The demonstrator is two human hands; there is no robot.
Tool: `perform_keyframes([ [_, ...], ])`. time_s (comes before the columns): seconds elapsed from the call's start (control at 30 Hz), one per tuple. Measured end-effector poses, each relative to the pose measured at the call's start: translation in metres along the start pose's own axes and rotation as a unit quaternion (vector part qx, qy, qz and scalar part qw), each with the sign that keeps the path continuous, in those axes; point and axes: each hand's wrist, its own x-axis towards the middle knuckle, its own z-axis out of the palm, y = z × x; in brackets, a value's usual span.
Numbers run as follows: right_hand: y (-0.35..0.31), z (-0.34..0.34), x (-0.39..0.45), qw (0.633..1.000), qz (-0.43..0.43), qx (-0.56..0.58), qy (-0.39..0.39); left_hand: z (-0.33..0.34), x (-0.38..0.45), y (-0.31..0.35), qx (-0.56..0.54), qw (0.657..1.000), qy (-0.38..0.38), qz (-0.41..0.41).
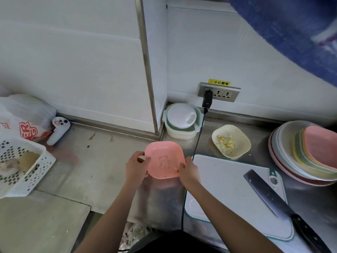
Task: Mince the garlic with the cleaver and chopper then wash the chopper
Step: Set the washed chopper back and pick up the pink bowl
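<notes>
— While both hands hold it, left hand [135, 166] and right hand [188, 170] pinch the pink dish's [164, 158] rims.
— Keep it level! Garlic [226, 144] waits in the cream dish [242, 141]; chopper [182, 120] by the wall, cleaver [269, 195] on the board.

Bare counter [102, 161] beside basket [20, 167]

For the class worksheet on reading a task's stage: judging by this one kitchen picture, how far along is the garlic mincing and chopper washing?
Done, it seems: chopped garlic lies in the cream dish, and the cleaver rests on the cutting board. In hand: the left hand and right hand hold a nearly empty pink dish. Left: the chopper sits by the wall, apparently unwashed.
</notes>
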Motion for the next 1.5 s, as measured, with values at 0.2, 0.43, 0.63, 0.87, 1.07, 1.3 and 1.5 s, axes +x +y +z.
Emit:
perform_keyframes([
  [0.2, 0.009, -0.031, -0.019, 0.976, -0.073, 0.171, 0.117, 0.02, -0.022, 0.042, -0.005, 0.993, 0.092, 0.078],
  [0.43, 0.055, -0.093, -0.036, 0.917, -0.075, 0.3, 0.251, 0.081, -0.068, 0.092, -0.082, 0.97, 0.043, 0.227],
  [0.63, 0.114, -0.18, -0.04, 0.851, -0.031, 0.332, 0.405, 0.164, -0.113, 0.144, -0.065, 0.945, -0.198, 0.252],
  [0.87, 0.169, -0.301, -0.019, 0.876, 0.019, 0.229, 0.425, 0.279, -0.142, 0.228, 0.127, 0.911, -0.207, 0.332],
  [1.07, 0.217, -0.348, 0.012, 0.942, 0.104, 0.082, 0.308, 0.354, -0.153, 0.271, 0.194, 0.894, -0.276, 0.295],
  [1.3, 0.249, -0.35, 0.037, 0.974, 0.104, -0.015, 0.202, 0.386, -0.134, 0.244, 0.315, 0.834, -0.357, 0.28],
  [1.5, 0.249, -0.338, 0.048, 0.966, -0.001, -0.193, 0.171, 0.385, -0.141, 0.245, 0.206, 0.853, -0.368, 0.308],
])
